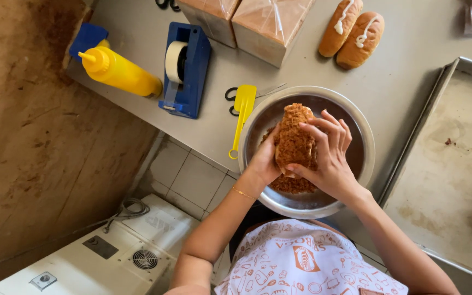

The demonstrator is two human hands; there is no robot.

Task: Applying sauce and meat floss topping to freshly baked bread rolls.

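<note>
Head view: both hands hold a bun coated in brown shredded topping (pixel 294 141) over the round steel bowl (pixel 356 127). The left hand (pixel 263 163) cups its near side and the right hand (pixel 331 155) wraps over it, fingers spread and pressing. To do this well, press evenly and keep the bun above the loose topping (pixel 293 184) so what falls lands in the bowl; the underside is probably coated too, though it is hidden. A yellow spatula (pixel 242 112) leans by the rim.

A grey steel counter (pixel 394 82) carries a round metal bowl (pixel 356 131), a yellow squeeze bottle (pixel 118 71) far left, and a flat metal tray (pixel 449 180) right.
</note>
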